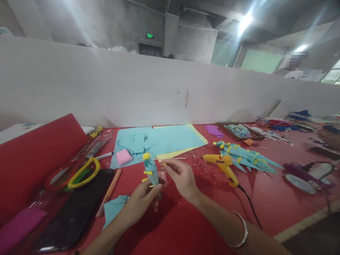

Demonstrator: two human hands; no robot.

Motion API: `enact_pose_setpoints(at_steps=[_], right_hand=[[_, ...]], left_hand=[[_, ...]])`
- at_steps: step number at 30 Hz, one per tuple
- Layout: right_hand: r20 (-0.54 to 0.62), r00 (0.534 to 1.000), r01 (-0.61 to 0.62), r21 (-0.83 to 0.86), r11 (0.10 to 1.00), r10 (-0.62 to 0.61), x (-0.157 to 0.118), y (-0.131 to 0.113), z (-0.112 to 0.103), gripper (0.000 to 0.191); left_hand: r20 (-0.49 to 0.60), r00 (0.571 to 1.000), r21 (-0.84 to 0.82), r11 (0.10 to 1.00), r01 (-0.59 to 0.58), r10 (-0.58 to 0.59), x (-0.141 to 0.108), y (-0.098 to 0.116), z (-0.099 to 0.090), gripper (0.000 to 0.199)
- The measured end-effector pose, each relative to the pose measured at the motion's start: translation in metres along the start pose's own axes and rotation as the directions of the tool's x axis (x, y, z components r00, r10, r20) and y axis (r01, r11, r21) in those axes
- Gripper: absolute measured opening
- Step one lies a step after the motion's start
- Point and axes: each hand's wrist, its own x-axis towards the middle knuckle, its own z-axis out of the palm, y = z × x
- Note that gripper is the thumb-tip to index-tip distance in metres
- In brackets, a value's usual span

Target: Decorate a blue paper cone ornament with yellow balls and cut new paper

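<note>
My left hand (146,196) is closed around the lower part of a light-blue folded-paper cone (152,169), which stands roughly upright with a yellow ball on top and small yellow bits around its middle. Just right of the cone, my right hand (183,177) pinches a tiny yellow piece (164,164) between thumb and fingertip. That piece looks apart from the cone. Several similar blue paper cones with yellow trim (244,156) lie to the right. Beside them rests a yellow glue gun (220,164), its nozzle pointing left and its black cord running toward me.
Blue paper sheets (170,138) with scraps lie behind my hands, and a pink pad (123,156) sits at their edge. To the left are yellow-handled scissors (85,173), a black phone-like slab (77,212) and an orange stick (109,193). A scrap tray (240,131) stands back right, before a white partition (148,88).
</note>
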Motion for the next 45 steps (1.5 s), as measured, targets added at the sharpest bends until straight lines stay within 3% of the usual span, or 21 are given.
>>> enact_pose_setpoints(at_steps=[7, 23, 31, 38, 45], right_hand=[[0.001, 0.977, 0.210, -0.195, 0.958, -0.214, -0.001, -0.006, 0.000, 0.011], [0.075, 0.946, 0.325, -0.240, 0.915, -0.316, -0.005, -0.009, 0.001, 0.013], [0.114, 0.954, 0.295, -0.213, 0.931, -0.276, -0.006, -0.009, 0.000, 0.016], [0.039, 0.969, 0.246, -0.174, 0.953, -0.243, -0.006, -0.008, 0.003, 0.009], [0.050, 0.988, 0.150, -0.084, 0.985, -0.146, -0.007, -0.006, 0.005, 0.005]], left_hand=[[0.066, 0.998, 0.014, 1.000, 0.022, -0.023, 0.003, -0.001, -0.002, 0.028], [0.072, 0.997, 0.096, 0.995, -0.019, 0.012, 0.004, -0.002, -0.004, 0.025], [0.076, 0.997, 0.114, 0.993, -0.036, 0.027, 0.004, -0.002, -0.003, 0.026], [0.076, 0.997, 0.113, 0.993, -0.015, 0.006, 0.003, 0.000, -0.002, 0.024], [0.080, 0.997, 0.098, 0.995, -0.030, 0.022, 0.001, 0.001, -0.002, 0.024]])
